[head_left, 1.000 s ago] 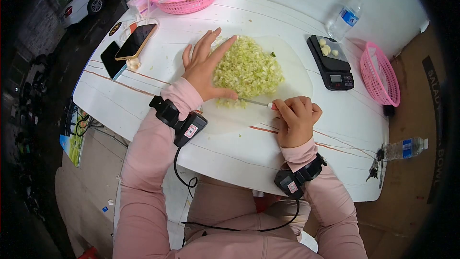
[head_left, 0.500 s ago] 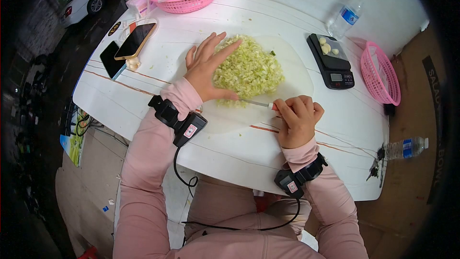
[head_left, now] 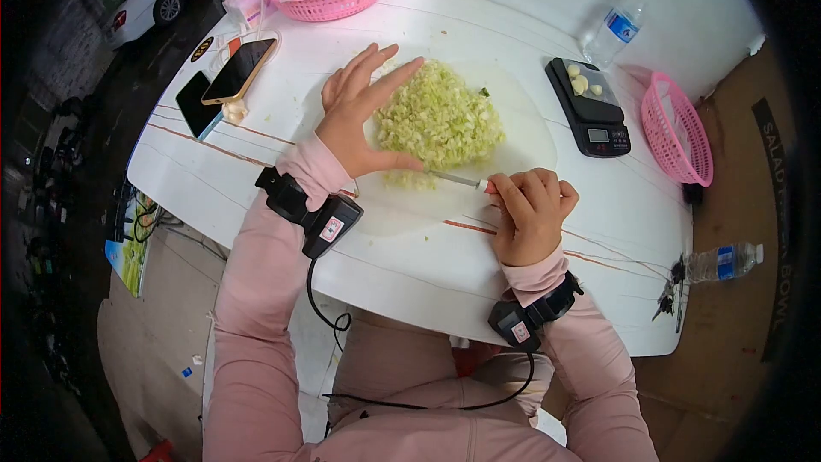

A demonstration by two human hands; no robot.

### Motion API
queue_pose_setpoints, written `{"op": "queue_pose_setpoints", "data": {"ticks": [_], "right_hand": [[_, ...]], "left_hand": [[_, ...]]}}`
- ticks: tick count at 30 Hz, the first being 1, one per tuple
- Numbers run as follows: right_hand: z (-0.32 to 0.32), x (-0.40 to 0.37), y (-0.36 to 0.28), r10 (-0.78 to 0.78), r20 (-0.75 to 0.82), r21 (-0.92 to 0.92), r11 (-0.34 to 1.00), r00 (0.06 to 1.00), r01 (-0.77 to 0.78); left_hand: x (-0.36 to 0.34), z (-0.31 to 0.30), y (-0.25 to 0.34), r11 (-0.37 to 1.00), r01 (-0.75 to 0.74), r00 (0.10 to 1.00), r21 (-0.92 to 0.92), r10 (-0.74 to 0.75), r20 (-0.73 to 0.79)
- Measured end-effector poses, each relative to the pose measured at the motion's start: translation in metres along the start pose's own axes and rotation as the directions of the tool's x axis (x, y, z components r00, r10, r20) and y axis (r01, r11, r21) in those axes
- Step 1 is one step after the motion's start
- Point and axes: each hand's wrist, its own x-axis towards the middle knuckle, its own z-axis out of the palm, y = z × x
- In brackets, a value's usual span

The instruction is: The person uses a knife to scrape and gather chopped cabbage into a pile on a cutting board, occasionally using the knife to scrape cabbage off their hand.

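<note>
A heap of finely chopped pale green vegetable (head_left: 445,115) lies on a thin whitish cutting board (head_left: 532,133) on the table. My right hand (head_left: 532,210) is wrapped round the red and white handle of a knife (head_left: 455,178), its blade pointing left along the near edge of the heap. At the left side of the heap is my left hand (head_left: 363,115), fingers spread and palm free, with the thumb tip by the far end of the blade. Part of the blade is hidden near that thumb.
Two phones (head_left: 241,71) lie at the left on the white table (head_left: 410,282). A pink basket of packets (head_left: 329,7) stands behind. To the right are a black scale (head_left: 605,139) with garlic cloves, another pink basket (head_left: 676,133), two plastic bottles (head_left: 617,27) and keys (head_left: 665,299).
My left hand has shifted slightly left, away from the heap, and its fingers have lifted off the vegetable. My right hand and the knife have hardly moved.
</note>
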Motion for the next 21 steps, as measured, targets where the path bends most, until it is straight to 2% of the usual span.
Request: {"op": "queue_pose_setpoints", "data": {"ticks": [2, 8, 11, 13, 16, 20, 21], "right_hand": [[-0.002, 0.0, -0.001, -0.009, 0.009, -0.013, 1.0, 1.0, 0.009], [-0.002, 0.0, -0.003, -0.012, 0.021, -0.025, 1.0, 1.0, 0.012], [0.0, 0.0, -0.003, -0.008, 0.009, -0.036, 0.999, 1.0, 0.008], [0.003, -0.003, -0.003, 0.004, 0.031, -0.036, 0.999, 1.0, -0.003], [0.006, -0.005, -0.002, 0.018, 0.061, -0.043, 0.999, 0.998, -0.015], [0.009, -0.006, 0.002, 0.015, 0.04, -0.026, 1.0, 0.999, -0.014], [0.008, -0.004, 0.001, 0.016, 0.041, -0.025, 1.0, 0.999, -0.015]], "left_hand": [[0.0, 0.0, 0.0, 1.0, -0.015, 0.999, -0.028, 0.014, -0.033], [-0.001, 0.003, 0.001, 1.0, 0.002, 0.998, -0.016, -0.001, 0.061], [-0.003, 0.003, 0.001, 0.997, 0.008, 0.991, 0.073, -0.018, 0.135], [-0.006, 0.005, -0.001, 0.991, 0.118, 0.972, 0.065, -0.129, 0.195], [-0.005, 0.01, -0.005, 0.987, 0.159, 0.966, -0.003, -0.155, 0.208], [-0.005, 0.011, -0.006, 0.99, 0.143, 0.973, 0.013, -0.143, 0.179], [-0.004, 0.01, -0.005, 0.995, 0.097, 0.984, 0.039, -0.101, 0.144]]}}
